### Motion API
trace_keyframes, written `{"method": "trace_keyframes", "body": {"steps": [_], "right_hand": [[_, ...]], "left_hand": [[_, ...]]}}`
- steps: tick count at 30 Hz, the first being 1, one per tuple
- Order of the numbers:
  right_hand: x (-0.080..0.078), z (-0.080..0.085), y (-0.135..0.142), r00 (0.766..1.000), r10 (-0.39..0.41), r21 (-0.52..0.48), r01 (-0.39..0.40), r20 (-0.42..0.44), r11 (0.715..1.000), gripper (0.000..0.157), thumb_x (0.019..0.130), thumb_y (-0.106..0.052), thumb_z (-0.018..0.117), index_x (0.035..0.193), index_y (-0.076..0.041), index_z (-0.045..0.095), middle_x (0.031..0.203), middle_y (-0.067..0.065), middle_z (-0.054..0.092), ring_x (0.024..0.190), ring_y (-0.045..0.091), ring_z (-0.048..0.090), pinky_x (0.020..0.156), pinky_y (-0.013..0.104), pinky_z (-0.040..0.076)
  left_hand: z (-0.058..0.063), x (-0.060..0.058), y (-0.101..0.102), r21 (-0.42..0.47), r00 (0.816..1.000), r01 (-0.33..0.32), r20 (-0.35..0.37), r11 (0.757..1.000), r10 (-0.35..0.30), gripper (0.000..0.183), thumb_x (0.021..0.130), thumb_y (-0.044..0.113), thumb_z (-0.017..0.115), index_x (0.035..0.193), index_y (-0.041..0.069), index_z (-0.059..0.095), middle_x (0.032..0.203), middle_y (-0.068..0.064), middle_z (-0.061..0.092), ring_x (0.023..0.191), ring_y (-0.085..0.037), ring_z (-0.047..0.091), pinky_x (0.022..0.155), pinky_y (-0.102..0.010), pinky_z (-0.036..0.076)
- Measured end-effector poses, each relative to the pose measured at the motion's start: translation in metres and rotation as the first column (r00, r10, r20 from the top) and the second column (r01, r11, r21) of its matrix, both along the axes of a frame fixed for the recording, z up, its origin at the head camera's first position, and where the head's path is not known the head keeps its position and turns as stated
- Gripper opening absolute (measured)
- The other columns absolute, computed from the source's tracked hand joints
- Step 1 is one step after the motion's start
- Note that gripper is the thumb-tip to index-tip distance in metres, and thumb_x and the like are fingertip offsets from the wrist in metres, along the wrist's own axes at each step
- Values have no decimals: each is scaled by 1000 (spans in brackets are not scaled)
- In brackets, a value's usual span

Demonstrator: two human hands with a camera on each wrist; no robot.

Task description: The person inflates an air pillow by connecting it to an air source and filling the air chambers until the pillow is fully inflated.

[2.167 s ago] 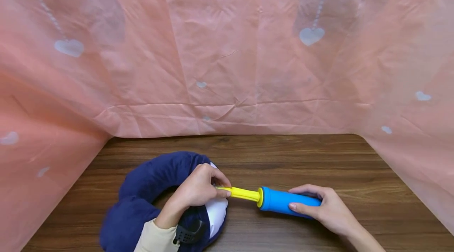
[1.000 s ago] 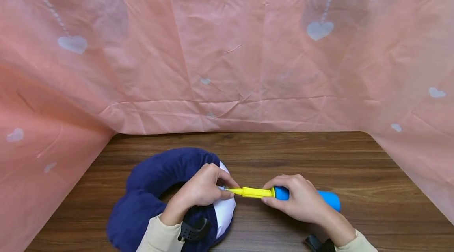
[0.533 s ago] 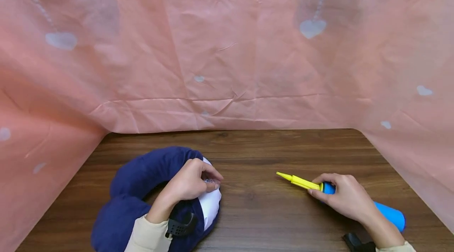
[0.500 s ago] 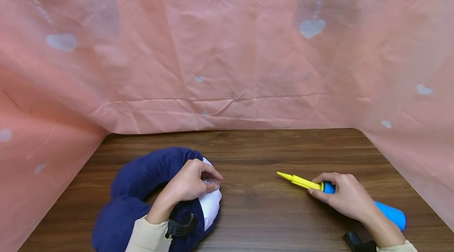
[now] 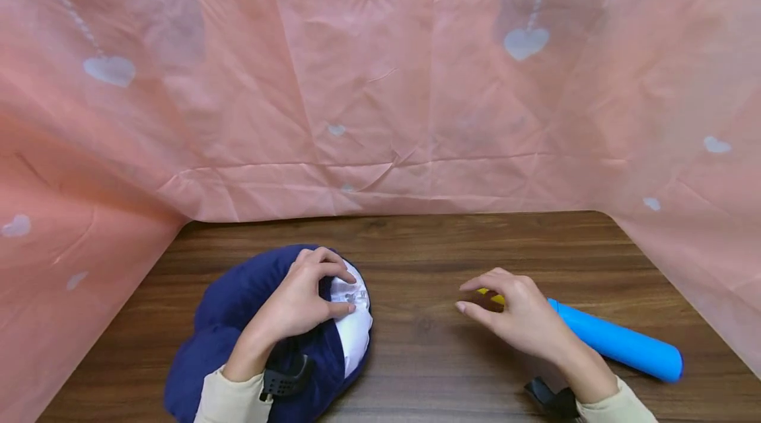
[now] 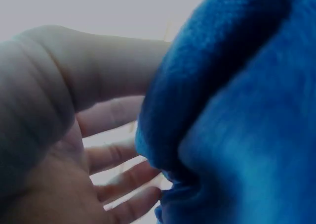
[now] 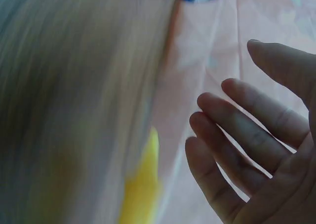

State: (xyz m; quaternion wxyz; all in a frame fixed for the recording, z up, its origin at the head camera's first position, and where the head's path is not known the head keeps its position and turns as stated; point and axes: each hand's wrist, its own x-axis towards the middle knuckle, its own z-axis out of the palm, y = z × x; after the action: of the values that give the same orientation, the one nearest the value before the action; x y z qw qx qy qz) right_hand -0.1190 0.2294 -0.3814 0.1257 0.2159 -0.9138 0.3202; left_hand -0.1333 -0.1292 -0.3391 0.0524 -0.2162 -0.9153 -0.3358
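Note:
A navy plush neck pillow [image 5: 244, 291] lies at the left of the table, with a white section [image 5: 355, 340] on its right end. On that white part is a small clear valve [image 5: 351, 296]. My left hand [image 5: 300, 294] rests over the pillow, thumb and forefinger spread apart beside the valve; in the left wrist view its fingers lie along the blue plush [image 6: 247, 135]. My right hand [image 5: 526, 314] hovers over the table with fingers loosely parted and nothing between them. Behind it lies a blue hand pump [image 5: 624, 340]; its yellow nozzle [image 5: 497, 299] is partly hidden by that hand.
A wood-grain table [image 5: 428, 377] is walled at the back and both sides by a pink curtain [image 5: 380, 99] printed with hearts. A black wrist device [image 5: 288, 377] sits on the left wrist and another black one [image 5: 553, 400] on the right.
The pump's nozzle has come away from the valve; the right hand has carried the pump rightward, set it on the table and let go. The left fingers have spread from the valve.

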Motion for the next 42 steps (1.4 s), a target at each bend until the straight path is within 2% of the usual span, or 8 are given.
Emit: {"method": "trace_keyframes", "body": {"steps": [5, 10, 15, 18, 27, 32, 38, 42], "right_hand": [[-14, -11, -31, 975, 127, -116, -107, 184, 987, 18, 97, -37, 82, 106, -21, 83, 101, -11, 80, 94, 10, 74, 83, 32, 60], [-22, -24, -56, 925, 196, -261, -112, 324, 959, 20, 99, -35, 80, 105, -17, 84, 97, -5, 80, 87, 8, 71, 79, 25, 58], [-29, -32, -84, 863, 314, -459, -110, 397, 882, 27, 102, -22, 76, 119, -2, 79, 112, 14, 81, 96, 19, 76, 78, 27, 62], [-32, -34, -102, 837, 359, -518, -108, 413, 848, 29, 103, -20, 74, 125, -2, 77, 117, 17, 80, 99, 22, 76, 78, 28, 62], [-38, -33, -129, 845, 371, -540, -120, 385, 833, 19, 100, -20, 77, 113, -5, 81, 96, 8, 77, 77, 14, 66, 66, 24, 55], [-39, -33, -131, 854, 381, -588, -113, 355, 801, 18, 102, -18, 75, 109, -1, 80, 89, 15, 74, 74, 13, 65, 65, 24, 53], [-39, -33, -133, 860, 382, -654, -76, 339, 753, 20, 103, -11, 71, 108, 8, 76, 85, 9, 73, 72, 11, 62, 66, 23, 53], [-38, -32, -137, 837, 403, -698, -35, 371, 715, 22, 100, -10, 74, 109, 10, 74, 84, 0, 72, 73, 10, 63, 67, 22, 53]], "left_hand": [[-3, -3, -4, 33, 993, -52, 112, 998, 48, 15, 78, 25, 98, 86, 25, 85, 113, 7, 68, 118, -20, 50, 102, -42, 39], [-10, -10, -8, 51, 987, -33, 160, 998, 24, 11, 80, 27, 96, 87, 27, 87, 103, 11, 72, 109, -14, 57, 98, -33, 46], [-13, -14, -9, 82, 986, 51, 154, 995, -63, 8, 83, 23, 93, 90, 21, 87, 90, 10, 75, 93, -12, 64, 83, -26, 49], [-15, -14, -9, 102, 984, 56, 164, 993, -73, 8, 84, 21, 92, 89, 19, 87, 88, 9, 74, 88, -13, 63, 79, -24, 49], [-13, -14, -10, 106, 978, 60, 195, 993, -80, 9, 84, 22, 92, 92, 20, 87, 92, 8, 77, 92, -14, 62, 83, -25, 49], [-10, -13, -12, 67, 975, 66, 206, 996, -78, 20, 81, 27, 95, 99, 21, 87, 99, 9, 78, 95, -14, 59, 87, -27, 48], [-17, -17, -13, -2, 991, 107, 83, 994, -106, 23, 82, 29, 95, 101, 21, 87, 95, 11, 76, 97, -11, 60, 89, -32, 47], [-33, -27, -18, 5, 990, 138, -2, 990, -138, 17, 82, 31, 95, 96, 23, 88, 90, 12, 76, 91, -9, 63, 83, -32, 49]]}}
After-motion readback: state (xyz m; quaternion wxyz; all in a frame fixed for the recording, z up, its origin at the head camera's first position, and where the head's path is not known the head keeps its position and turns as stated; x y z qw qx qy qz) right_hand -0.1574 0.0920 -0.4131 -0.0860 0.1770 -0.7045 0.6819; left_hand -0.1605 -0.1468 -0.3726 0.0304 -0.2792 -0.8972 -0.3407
